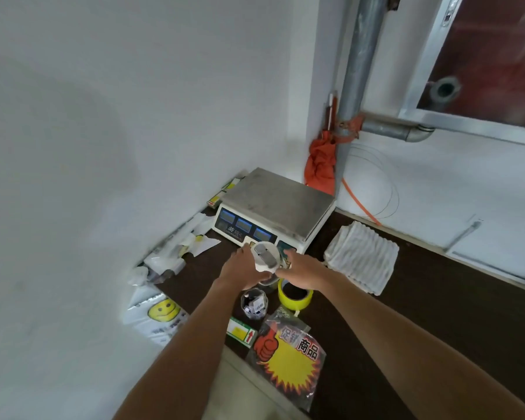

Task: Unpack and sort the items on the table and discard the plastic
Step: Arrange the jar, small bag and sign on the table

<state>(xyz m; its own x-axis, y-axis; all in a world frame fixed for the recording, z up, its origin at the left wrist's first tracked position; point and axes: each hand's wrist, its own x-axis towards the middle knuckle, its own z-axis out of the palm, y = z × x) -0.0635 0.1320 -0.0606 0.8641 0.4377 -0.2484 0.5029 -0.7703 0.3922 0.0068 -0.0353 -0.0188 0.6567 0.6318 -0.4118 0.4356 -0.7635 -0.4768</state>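
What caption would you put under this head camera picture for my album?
Left hand and right hand hold a white item in front of a weighing scale on a dark table.

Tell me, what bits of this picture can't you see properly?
Head view only.
Blurred: what the white round thing is.
Hidden behind the left hand and right hand: the scale keypad.
Too small: the scale's display numbers, the clear bag contents.
Hidden under the right hand: its fingers.
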